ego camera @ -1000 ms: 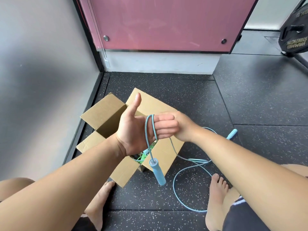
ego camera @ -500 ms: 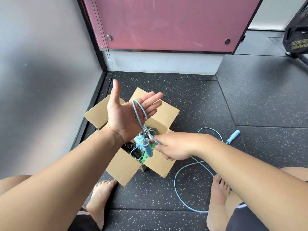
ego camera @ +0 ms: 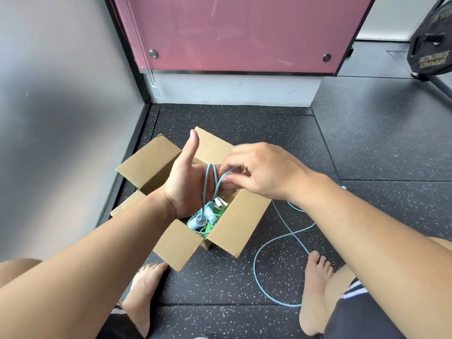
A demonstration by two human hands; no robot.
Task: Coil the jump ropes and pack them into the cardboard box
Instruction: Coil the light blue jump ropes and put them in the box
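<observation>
Left hand (ego camera: 188,184) open flat, thumb up — blue jump rope (ego camera: 206,184) looped over its fingers, right hand (ego camera: 266,172) pinching it. Cardboard box (ego camera: 234,226) near wall (ego camera: 61,143) at left; slack trails right.

The right hand (ego camera: 264,172) covers most of the left hand's (ego camera: 188,189) fingers, so can't really see how the rope (ego camera: 254,265) loops sit round them. Left wrist blocks a chunk of the box (ego camera: 234,231), and what's inside is just a blue-green tangle, no telling how many ropes. The far handle (ego camera: 344,187) is only a sliver behind the right forearm, and the plate (ego camera: 433,45) is chopped by the right edge.
</observation>
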